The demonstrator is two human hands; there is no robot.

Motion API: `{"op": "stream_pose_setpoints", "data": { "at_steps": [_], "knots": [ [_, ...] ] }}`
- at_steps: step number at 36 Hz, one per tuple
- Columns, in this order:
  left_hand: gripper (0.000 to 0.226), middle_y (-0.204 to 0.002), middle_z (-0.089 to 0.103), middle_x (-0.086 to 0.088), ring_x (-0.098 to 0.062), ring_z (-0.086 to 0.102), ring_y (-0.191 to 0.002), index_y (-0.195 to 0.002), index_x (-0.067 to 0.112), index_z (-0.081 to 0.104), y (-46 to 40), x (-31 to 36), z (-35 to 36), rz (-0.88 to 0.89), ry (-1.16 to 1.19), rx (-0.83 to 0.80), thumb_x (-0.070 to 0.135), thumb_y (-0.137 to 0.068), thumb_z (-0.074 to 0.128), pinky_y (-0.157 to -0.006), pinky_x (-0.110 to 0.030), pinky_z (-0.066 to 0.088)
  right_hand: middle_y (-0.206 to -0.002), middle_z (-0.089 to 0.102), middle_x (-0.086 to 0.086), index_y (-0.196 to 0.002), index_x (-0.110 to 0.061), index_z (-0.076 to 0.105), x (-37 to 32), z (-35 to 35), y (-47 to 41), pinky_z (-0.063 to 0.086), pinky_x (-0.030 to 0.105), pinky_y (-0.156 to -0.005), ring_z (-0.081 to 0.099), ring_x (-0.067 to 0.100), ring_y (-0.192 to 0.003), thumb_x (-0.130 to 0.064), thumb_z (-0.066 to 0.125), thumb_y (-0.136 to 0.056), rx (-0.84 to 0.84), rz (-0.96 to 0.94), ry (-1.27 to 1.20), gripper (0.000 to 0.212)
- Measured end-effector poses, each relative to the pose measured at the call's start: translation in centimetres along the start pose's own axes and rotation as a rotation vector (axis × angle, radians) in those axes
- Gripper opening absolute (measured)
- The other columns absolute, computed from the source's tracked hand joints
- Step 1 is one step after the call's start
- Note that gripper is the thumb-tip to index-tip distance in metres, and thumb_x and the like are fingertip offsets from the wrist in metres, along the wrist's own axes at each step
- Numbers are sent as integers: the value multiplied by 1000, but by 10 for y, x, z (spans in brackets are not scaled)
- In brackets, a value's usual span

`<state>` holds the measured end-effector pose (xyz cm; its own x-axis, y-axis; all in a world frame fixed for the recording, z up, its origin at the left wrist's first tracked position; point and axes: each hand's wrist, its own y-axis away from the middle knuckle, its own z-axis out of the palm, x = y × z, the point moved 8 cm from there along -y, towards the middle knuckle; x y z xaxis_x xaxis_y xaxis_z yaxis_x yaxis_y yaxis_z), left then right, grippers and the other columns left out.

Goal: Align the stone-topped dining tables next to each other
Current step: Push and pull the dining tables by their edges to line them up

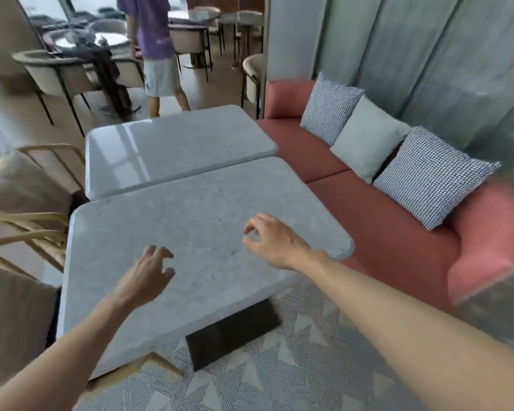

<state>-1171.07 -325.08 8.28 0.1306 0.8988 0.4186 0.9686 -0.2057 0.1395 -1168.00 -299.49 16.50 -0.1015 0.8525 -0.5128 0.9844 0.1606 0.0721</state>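
Observation:
Two grey stone-topped tables stand side by side with their long edges touching. The near table rests on a dark pedestal base. The far table lies just beyond it, shifted a little to the left. My left hand hovers over the near tabletop with loosely curled fingers, holding nothing. Further right, my right hand hangs over the same top, its fingers relaxed and empty.
A red sofa with three cushions runs along the tables' right side. Wooden chairs stand at the left. A person in a purple shirt stands beyond the far table among other chairs and tables. A patterned rug covers the floor.

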Motion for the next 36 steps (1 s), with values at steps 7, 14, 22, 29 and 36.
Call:
{"op": "stream_pose_setpoints", "data": {
  "at_steps": [7,14,22,29,36],
  "knots": [
    [15,-92,67,-9,-33,66,-83,-105,10,64,-54,159,-46,75,396,174,22,-97,59,-75,-47,58,-94,58,-7,-100,-21,65,56,-95,-23,41,25,-76,57,13,-89,-28,61,-92,132,15,-350,12],
    [16,-107,69,-13,-34,66,-102,-101,13,65,-60,237,-54,54,908,318,23,-101,52,-79,-49,58,-90,69,8,-87,-17,66,103,-151,-43,53,43,-87,66,26,-86,-14,60,-93,225,90,-836,9],
    [28,-113,70,-9,-28,68,-101,-107,13,65,-66,269,-55,115,1221,658,32,-96,48,-79,-39,58,-96,73,11,-92,-10,71,121,-182,-75,55,38,-84,68,21,-83,-19,52,-90,220,-94,-1103,21],
    [30,-110,70,-15,-30,69,-98,-106,7,64,-140,247,-43,41,1295,813,29,-94,48,-77,-36,57,-93,74,7,-88,-12,71,147,-169,-156,54,38,-82,69,20,-82,-25,54,-82,119,-134,-1048,22],
    [26,-103,72,-14,-29,69,-91,-98,10,66,-209,226,-20,-149,1354,911,25,-91,46,-76,-40,56,-96,70,17,-99,3,67,182,-159,-241,50,38,-78,65,27,-82,-4,50,-96,-11,-64,-1017,19]
  ]
}}
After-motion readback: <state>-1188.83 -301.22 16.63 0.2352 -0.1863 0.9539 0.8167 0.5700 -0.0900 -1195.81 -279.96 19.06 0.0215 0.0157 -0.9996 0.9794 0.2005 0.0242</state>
